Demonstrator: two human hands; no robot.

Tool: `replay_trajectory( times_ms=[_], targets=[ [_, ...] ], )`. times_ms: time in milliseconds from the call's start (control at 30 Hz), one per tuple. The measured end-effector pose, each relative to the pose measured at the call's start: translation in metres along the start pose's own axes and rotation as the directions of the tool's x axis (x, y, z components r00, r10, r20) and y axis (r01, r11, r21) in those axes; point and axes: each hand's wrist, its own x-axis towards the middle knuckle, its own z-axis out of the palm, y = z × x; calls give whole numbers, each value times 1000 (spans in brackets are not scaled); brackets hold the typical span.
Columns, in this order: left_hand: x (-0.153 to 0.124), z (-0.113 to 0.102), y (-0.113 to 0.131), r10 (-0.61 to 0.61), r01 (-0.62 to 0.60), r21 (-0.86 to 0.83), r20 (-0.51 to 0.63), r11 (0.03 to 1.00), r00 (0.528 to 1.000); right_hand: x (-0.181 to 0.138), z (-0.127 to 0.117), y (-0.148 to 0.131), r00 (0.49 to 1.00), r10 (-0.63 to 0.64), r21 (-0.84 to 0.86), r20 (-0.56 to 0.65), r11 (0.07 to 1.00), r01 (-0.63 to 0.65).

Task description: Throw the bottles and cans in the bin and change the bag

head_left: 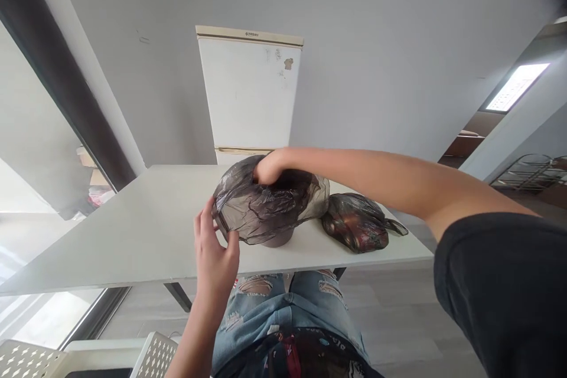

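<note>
On white tbl (133,218): L hand (216,254) grips blk plastic bag (259,209) over bin (280,240); R hand (269,168) partly inside, grip unclear.

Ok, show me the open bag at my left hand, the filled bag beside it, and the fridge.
Open bag (270,207): head view, on its crumpled front.
Filled bag (355,223): head view, middle of its bulging body.
Fridge (250,94): head view, on its upper door.
</note>
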Motion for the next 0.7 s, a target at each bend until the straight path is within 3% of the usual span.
replay_trajectory(
  times_ms=[67, 100, 167, 200, 233, 300, 367, 433, 500, 600, 700],
  targets=[
    [-5, -4, 6, 34, -35, -4, -81, 999, 996, -10, -24, -6, 966, 5, -114, 260, 993, 26],
    [-11, -5, 11, 87, -92, -23, -155, 996, 984, -21, -35, -6, 963, 5, -143, 269, 989, 35],
    [-23, -4, 23, 258, -286, -62, -286, 956, 923, -52, -48, -3, 988, 83, -160, 127, 985, -62],
    [-28, -1, 30, 348, -384, -75, -293, 920, 890, -67, -49, 1, 989, 137, -166, 54, 978, -127],
    [-30, 3, 36, 422, -455, -85, -254, 886, 870, -81, -48, 7, 982, 188, -173, -1, 967, -185],
    [-23, 17, 44, 473, -479, -83, -83, 874, 877, -95, -38, 23, 968, 241, -170, -72, 953, -250],
    [-1, 34, 40, 371, -369, -44, 44, 928, 928, -88, -28, 47, 965, 238, -106, -112, 962, -250],
    [29, 51, 26, 211, -209, -36, 66, 977, 975, -66, -21, 74, 967, 222, 47, -124, 975, -217],
    [55, 67, 6, 75, -66, -106, 87, 992, 993, -39, -18, 98, 973, 212, 294, -86, 939, -179],
    [73, 85, -27, -110, 148, -248, 160, 957, 981, -13, -10, 122, 975, 198, 706, 100, 677, -209],
    [67, 96, -49, -241, 303, -270, 239, 914, 941, -17, 8, 133, 923, 255, 844, 289, 387, -371]
  ],
)
